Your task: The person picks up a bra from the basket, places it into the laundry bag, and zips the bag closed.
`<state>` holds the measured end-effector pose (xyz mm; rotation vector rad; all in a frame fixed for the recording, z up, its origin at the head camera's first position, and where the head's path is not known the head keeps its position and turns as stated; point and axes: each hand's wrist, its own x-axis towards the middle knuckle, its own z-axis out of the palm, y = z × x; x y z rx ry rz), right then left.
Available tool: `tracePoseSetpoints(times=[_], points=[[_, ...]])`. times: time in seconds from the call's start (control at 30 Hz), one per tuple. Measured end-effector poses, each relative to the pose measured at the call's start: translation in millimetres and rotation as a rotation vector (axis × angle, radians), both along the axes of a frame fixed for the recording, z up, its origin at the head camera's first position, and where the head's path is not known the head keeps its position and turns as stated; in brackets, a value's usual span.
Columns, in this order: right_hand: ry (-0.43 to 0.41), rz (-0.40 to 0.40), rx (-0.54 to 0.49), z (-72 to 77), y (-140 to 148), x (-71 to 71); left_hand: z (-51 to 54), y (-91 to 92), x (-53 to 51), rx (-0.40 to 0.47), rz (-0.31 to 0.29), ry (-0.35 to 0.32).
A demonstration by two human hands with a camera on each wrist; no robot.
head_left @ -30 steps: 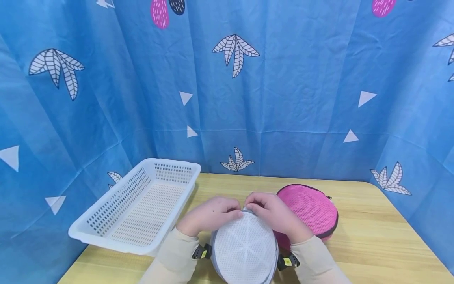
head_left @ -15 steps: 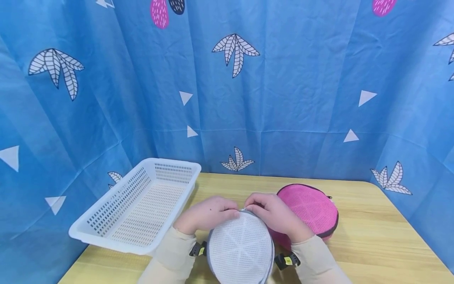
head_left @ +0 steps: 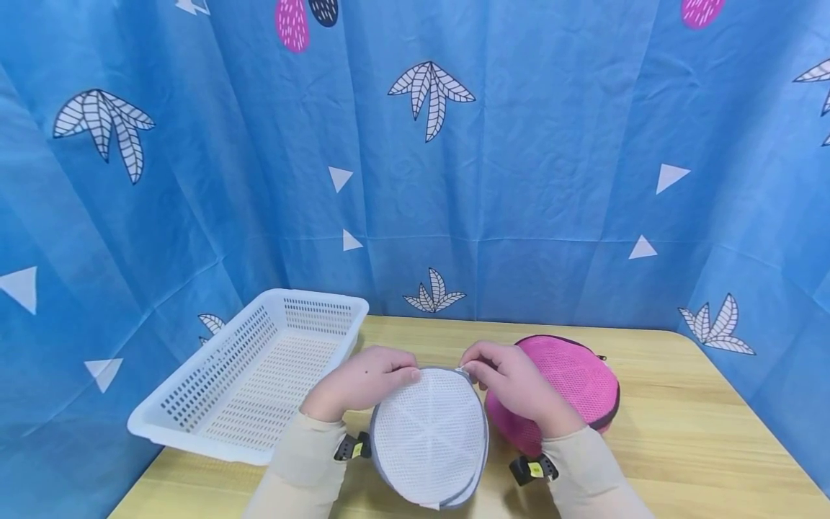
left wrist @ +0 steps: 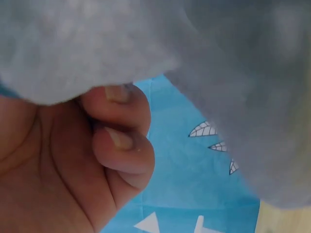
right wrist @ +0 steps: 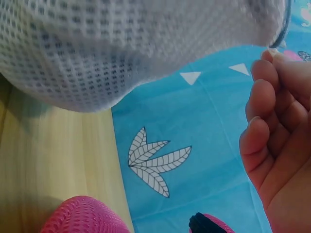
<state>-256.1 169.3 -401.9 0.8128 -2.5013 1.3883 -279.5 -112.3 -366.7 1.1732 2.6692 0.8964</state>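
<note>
A round white mesh laundry bag (head_left: 431, 436) with grey edging is held up above the front of the table in the head view. My left hand (head_left: 369, 378) grips its upper left rim, thumb on the mesh face. In the left wrist view the bag hides part of that hand's fingers (left wrist: 127, 155). At the upper right edge, my right hand (head_left: 512, 382) pinches a small pale piece, which looks like the zipper pull; the right wrist view shows thumb and index finger (right wrist: 266, 72) meeting there. A pink mesh laundry bag (head_left: 570, 382) with dark edging lies behind my right hand.
To the left on the wooden table (head_left: 687, 432) stands a white perforated plastic basket (head_left: 259, 389). A blue patterned curtain (head_left: 545, 180) hangs behind the table and along both sides.
My right hand has moved right along the rim, away from the left hand. The left hand has shifted slightly left, and the white bag has moved left and up a little with it.
</note>
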Motion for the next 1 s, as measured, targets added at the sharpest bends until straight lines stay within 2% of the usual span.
tracePoseSetpoints(times=[0.2,0.33,0.47,0.6,0.77,1.0], points=[[0.002,-0.058,-0.024,-1.1,-1.4,-0.1,1.7,4.3,4.5,-0.009,-0.015,-0.013],[0.032,-0.079,-0.016,-1.0,-4.4,-1.0,5.0,7.8,9.0,-0.032,-0.057,-0.039],[0.025,-0.054,-0.014,-0.5,-6.8,-1.0,5.4,12.4,11.2,-0.068,-0.097,-0.051],[-0.011,-0.025,-0.011,2.9,-8.7,2.7,1.3,18.9,10.3,-0.081,-0.108,-0.051],[-0.054,-0.003,-0.006,6.3,-11.5,6.6,-2.8,24.5,9.8,-0.062,-0.1,-0.042],[-0.069,0.054,0.005,7.6,-16.7,9.2,-7.0,32.5,11.7,-0.034,-0.087,-0.075]])
